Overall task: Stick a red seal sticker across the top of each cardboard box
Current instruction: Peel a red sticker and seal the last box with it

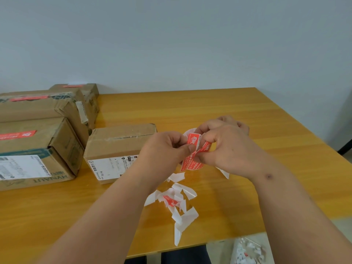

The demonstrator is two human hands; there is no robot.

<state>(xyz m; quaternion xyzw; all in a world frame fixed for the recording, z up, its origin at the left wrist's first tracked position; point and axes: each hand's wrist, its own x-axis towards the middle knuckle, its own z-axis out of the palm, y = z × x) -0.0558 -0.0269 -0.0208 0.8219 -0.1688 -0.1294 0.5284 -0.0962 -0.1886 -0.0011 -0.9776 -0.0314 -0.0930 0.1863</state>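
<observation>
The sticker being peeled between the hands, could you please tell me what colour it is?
The sticker is red with white print, clearest in the head view.

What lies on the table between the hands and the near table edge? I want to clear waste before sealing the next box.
In the head view, torn white backing scraps lie there, with one small red sticker piece among them.

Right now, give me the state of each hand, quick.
Left hand: closed, pinching the red paper seal sticker.
Right hand: closed, its grip pinching the same sticker.
</observation>
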